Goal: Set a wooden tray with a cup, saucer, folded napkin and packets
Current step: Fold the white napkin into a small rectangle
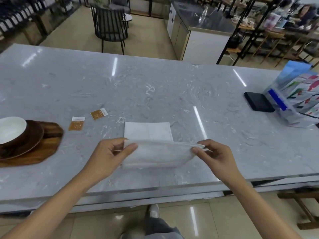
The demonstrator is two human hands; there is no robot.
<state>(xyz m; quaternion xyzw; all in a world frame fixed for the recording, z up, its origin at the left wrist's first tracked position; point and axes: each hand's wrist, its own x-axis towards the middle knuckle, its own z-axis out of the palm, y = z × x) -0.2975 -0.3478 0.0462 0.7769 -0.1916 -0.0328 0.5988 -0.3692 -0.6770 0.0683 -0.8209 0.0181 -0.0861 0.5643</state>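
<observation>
The grey marble-patterned surface carries everything in use. Its middle is bare, which suits folding.

At the far right stand glossy printed bags and a flat black box, well apart from the work and seemingly no part of it.

At the left edge lies the wooden tray, partly out of view. On it rests a dark brown saucer, and on the saucer a white vessel, presumably the cup, though it reads as shallow and is cut off by the frame. Those items appear already placed; napkin and packets are not.

The white napkin is at the centre near the front edge. Its far part lies flat on the surface; its near part is lifted as a doubled layer, apparently a fold in progress.

The left hand pinches the napkin's left corner between thumb and fingers. The right hand pinches the right corner likewise. Holding both corners level keeps the fold edge taut and straight.

Two orange-and-white packets lie flat between tray and napkin, close to the tray, handy for loading.
</observation>
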